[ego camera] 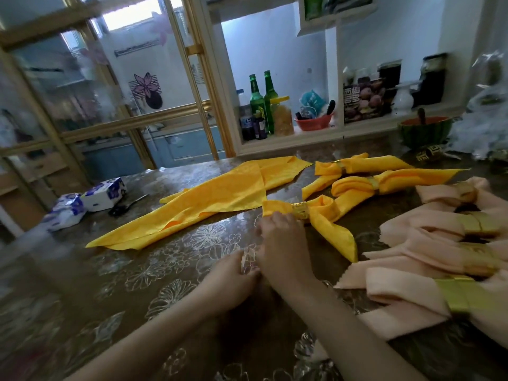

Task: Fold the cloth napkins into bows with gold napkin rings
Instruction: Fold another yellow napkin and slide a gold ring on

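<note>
A flat yellow napkin (pixel 220 193) is spread out, seemingly awaiting folding. The left hand (pixel 233 270) is held low, fingers curled; any hold cannot be told. The right hand (pixel 283 237) is stretched forward, fingers (pixel 277 218) pinching the ringed yellow napkin (pixel 330 213) beside its gold ring (pixel 299 210), likely to shape the bow. Peach bows (pixel 428 259) are set aside rightward.

The counter (pixel 132 273) wears a glossy brown cover printed with pale flowers (the sheen blurs parts of it). Loose yellow napkins (pixel 220 196) lie spread across its middle. To their right lie a far yellow bow (pixel 365 165), a middle yellow bow (pixel 354 185) and the nearest yellow bow (pixel 330 215), each in a gold ring. Pink bows (pixel 428 251) overlap along the right edge. Two tissue packs (pixel 103 193) sit at the left, with a green bowl (pixel 423 133) and a loose gold ring (pixel 428 155) at the far right.
</note>
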`<control>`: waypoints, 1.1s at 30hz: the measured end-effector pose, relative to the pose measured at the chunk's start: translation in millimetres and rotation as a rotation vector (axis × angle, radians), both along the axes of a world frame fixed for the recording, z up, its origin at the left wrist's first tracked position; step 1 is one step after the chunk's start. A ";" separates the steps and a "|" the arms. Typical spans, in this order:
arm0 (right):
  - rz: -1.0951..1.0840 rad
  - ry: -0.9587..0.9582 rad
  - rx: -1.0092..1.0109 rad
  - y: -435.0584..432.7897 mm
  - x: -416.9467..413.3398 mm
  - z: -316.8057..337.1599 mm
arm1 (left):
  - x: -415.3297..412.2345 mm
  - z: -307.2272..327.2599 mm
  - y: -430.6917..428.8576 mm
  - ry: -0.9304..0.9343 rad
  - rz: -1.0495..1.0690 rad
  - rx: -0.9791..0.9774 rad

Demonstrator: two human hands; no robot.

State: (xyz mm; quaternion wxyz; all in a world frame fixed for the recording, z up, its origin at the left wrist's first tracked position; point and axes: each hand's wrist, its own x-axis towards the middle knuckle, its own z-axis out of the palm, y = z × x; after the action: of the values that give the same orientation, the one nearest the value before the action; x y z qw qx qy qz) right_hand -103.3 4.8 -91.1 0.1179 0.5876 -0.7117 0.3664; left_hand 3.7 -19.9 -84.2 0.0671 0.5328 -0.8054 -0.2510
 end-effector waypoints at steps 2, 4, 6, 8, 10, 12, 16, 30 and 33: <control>0.217 -0.006 0.068 1.2 22.1 -2.0 | 18.9 5.9 -11.3 0.018 0.073 -0.018; 0.353 0.028 0.226 -2.8 33.8 -13.6 | 39.8 8.5 -32.0 -0.019 0.159 -0.058; 0.414 0.069 0.333 -6.4 34.7 -23.1 | 58.8 8.0 -56.0 -0.100 0.221 -0.122; 0.423 0.037 0.387 -8.3 33.0 -29.4 | 73.4 4.5 -80.7 -0.179 0.231 -0.221; 0.420 0.026 0.392 -8.6 34.5 -31.5 | 84.5 0.5 -102.2 -0.288 0.191 -0.318; 0.418 0.045 0.375 -8.8 36.1 -33.4 | 86.3 -3.3 -118.8 -0.387 0.122 -0.337; 0.413 0.044 0.375 -12.9 40.5 -34.2 | 63.1 -4.5 -144.2 -0.444 -0.029 -0.359; 0.408 -0.016 0.355 -16.6 34.0 -39.7 | 17.1 12.2 -164.6 -0.031 0.058 -0.633; 0.418 -0.065 0.339 -15.9 32.6 -35.1 | 45.1 31.7 -146.3 0.047 0.039 -0.627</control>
State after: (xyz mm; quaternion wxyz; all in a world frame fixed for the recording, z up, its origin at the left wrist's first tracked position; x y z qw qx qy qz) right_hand -70.8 -11.1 -126.2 -0.0833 0.7212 -0.6294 0.2771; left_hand 48.8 -166.3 -52.5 0.2513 0.4958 -0.8313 -0.0014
